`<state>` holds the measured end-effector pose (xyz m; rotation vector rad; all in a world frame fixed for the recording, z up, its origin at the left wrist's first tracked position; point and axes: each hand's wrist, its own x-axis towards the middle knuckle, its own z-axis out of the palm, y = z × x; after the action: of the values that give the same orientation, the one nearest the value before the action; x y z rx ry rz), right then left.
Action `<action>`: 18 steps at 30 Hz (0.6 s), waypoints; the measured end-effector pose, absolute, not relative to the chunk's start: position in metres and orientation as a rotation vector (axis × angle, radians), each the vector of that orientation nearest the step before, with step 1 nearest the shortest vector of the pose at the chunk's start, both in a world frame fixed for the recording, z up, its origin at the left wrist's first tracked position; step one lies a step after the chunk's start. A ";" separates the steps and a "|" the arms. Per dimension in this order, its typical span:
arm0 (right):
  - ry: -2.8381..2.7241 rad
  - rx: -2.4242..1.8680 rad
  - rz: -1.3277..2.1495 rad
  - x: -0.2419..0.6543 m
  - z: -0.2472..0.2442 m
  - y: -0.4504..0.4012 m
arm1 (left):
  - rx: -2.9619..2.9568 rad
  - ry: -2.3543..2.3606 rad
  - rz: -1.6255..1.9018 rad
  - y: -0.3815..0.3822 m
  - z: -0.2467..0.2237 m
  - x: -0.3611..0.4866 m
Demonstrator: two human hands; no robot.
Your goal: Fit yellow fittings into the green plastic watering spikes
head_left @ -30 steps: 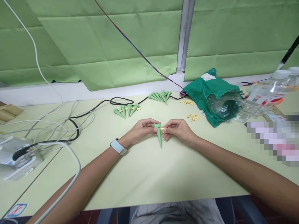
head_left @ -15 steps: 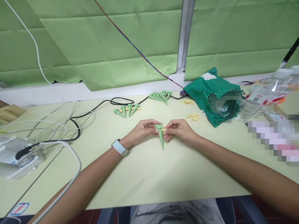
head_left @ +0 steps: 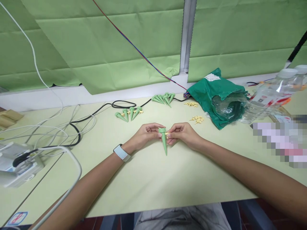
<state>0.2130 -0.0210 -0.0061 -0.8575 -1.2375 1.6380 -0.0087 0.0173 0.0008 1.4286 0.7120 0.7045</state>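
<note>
My left hand (head_left: 149, 134) pinches a green plastic plant watering spike (head_left: 164, 142) near its wide cap, with the pointed end hanging downward. From the right, my right hand (head_left: 180, 134) grips a small yellow valve piece (head_left: 167, 135) between thumb and fingertips, against the side of the spike just below the cap. Whether the piece sits in the spike is hard to see. Beyond my hands lie green spikes with yellow pieces (head_left: 129, 114), and farther back a cluster of more green spikes (head_left: 164, 98). Loose yellow pieces rest in two small piles (head_left: 197, 119) (head_left: 191, 104).
A torn green plastic bag (head_left: 217, 99) lies at the back right, beside clear bottles (head_left: 266, 92). Tangled white and black cables (head_left: 79, 132) and a power strip (head_left: 21, 163) occupy the left side. Green blinds (head_left: 107, 41) hang behind the table (head_left: 153, 185).
Both hands stay almost in place, the yellow piece still held at the spike's side. The whole view has shifted slightly.
</note>
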 end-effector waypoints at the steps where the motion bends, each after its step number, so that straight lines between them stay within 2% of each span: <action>1: -1.233 -0.861 1.647 0.213 -0.006 -0.021 | 1.440 0.718 0.703 0.017 0.001 -0.009; 18: -1.430 -0.744 1.548 0.217 -0.011 -0.016 | 1.355 0.666 0.636 0.017 0.004 -0.009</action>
<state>0.2169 -0.0162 -0.0114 -0.7436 -1.4297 1.5476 -0.0088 0.0174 0.0035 1.3553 0.6663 0.6356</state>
